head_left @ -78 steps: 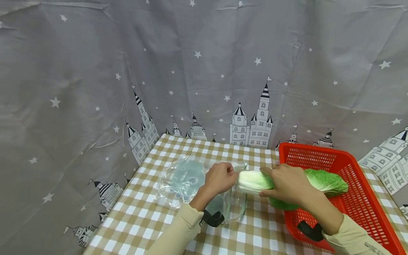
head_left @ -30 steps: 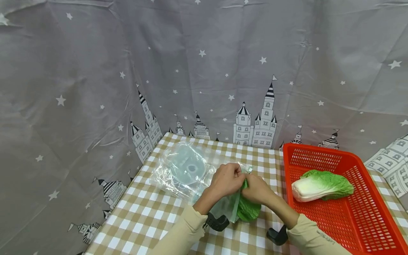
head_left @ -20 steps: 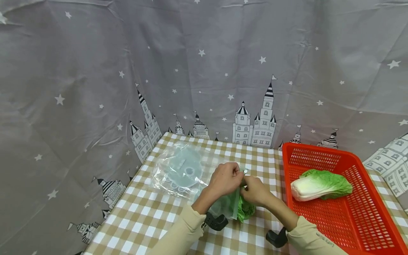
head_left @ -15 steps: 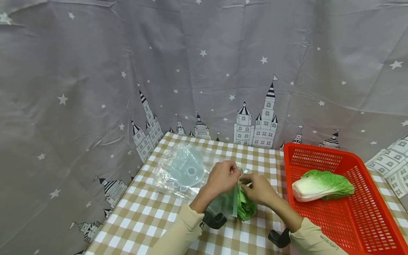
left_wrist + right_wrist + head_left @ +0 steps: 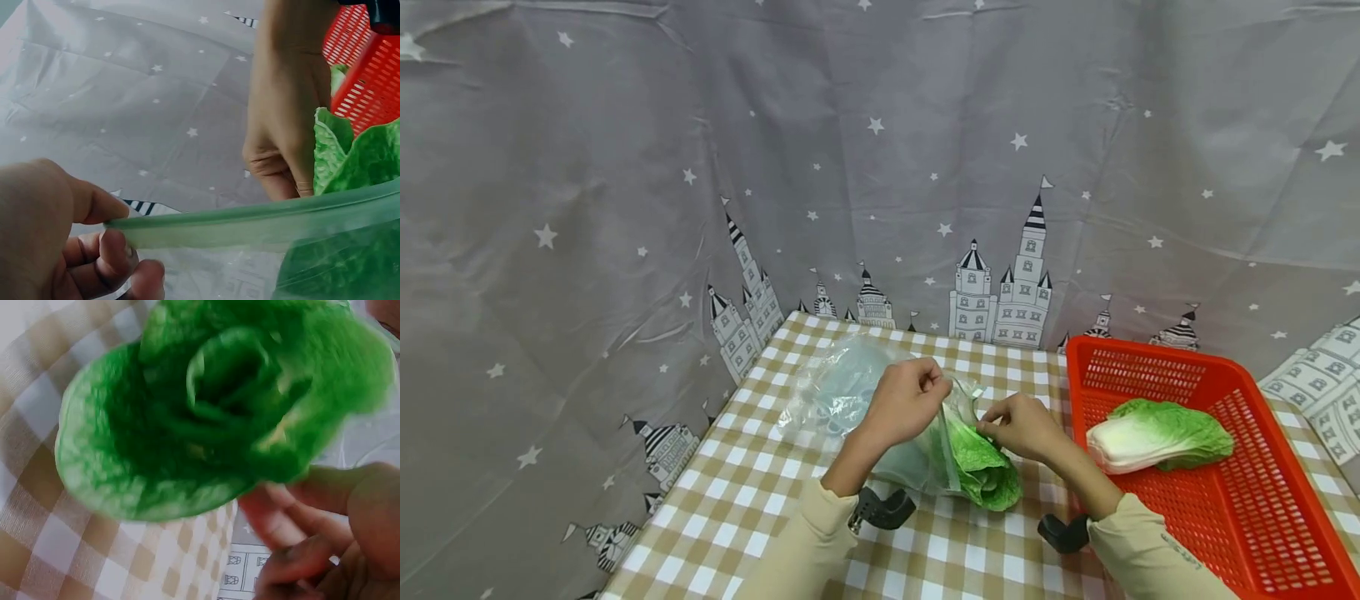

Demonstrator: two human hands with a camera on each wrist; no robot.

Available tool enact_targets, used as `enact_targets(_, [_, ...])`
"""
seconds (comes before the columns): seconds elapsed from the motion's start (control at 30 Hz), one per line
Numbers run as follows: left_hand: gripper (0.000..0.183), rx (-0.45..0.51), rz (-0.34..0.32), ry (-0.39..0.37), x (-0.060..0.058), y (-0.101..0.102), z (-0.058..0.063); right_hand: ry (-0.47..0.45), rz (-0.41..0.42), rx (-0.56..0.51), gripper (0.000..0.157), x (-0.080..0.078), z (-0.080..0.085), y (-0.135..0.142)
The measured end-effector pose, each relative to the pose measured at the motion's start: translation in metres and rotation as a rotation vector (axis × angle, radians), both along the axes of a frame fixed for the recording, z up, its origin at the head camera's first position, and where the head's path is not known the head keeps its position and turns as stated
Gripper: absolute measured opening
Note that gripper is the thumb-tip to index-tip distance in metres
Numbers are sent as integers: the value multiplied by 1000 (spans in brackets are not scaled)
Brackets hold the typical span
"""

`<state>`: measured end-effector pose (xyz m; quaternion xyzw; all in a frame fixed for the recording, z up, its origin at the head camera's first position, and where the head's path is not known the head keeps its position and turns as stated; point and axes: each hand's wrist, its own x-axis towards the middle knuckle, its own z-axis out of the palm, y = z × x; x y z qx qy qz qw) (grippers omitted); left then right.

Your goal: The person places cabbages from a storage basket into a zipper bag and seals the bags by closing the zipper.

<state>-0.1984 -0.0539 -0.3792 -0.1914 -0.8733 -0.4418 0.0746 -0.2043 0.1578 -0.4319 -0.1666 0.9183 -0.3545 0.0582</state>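
My left hand [image 5: 902,400] pinches the pale green rim of a clear zip bag [image 5: 250,228] between thumb and fingers. A Chinese cabbage [image 5: 983,467] lies with its white base inside the bag's mouth, its green leafy end sticking out to the front right. My right hand [image 5: 1018,427] is at the mouth's other side, beside the cabbage. In the right wrist view its thumb and fingers come together just under the leaves [image 5: 187,425], at a clear plastic edge. The leaves partly hide those fingertips.
A red perforated basket [image 5: 1247,533] stands on the right, with a second Chinese cabbage [image 5: 1157,437] in it. Clear plastic with a pale blue-green shape [image 5: 850,371] lies to the left on the checked tablecloth [image 5: 700,508]. Behind hangs a grey curtain [image 5: 880,150].
Earlier my right hand carried the cabbage from the basket to the bag's mouth and let go of it. Since then my hands have drawn apart, the left going left with the rim, and the mouth has widened.
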Motion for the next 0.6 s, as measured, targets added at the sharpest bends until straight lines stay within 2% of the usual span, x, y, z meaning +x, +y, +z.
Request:
enact_targets(0.2, [21, 125, -129, -84, 0, -13, 13, 24, 185, -89, 12, -5, 9, 2])
enact_targets(0.3, [20, 187, -146, -116, -1, -22, 22, -13, 225, -148, 15, -5, 21, 5])
enact_targets(0.43, [21, 277, -117, -138, -3, -33, 37, -130, 213, -239, 19, -4, 54, 14])
enact_targets(0.6, [20, 341, -93, -143, -5, -43, 64, -185, 199, -313, 23, 0, 105, 24])
